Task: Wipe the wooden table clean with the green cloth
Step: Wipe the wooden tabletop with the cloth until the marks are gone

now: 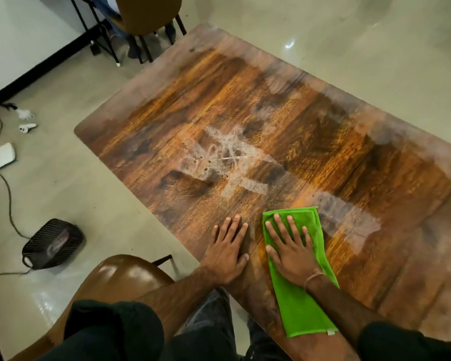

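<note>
The wooden table point(284, 105) fills the middle of the head view, with a whitish smeared patch point(224, 157) at its centre and a paler streak point(349, 220) to the right. A folded green cloth point(302, 308) lies near the table's front edge. My right hand point(289, 248) presses flat on the cloth with fingers spread. My left hand point(228, 252) rests flat on the bare wood just left of the cloth, fingers straight.
A brown chair point(120, 277) stands at the front left beside the table. A black fan heater point(52, 243) and a white box point(2, 156) with cables sit on the floor at left. Another chair point(146, 14) stands beyond the far end.
</note>
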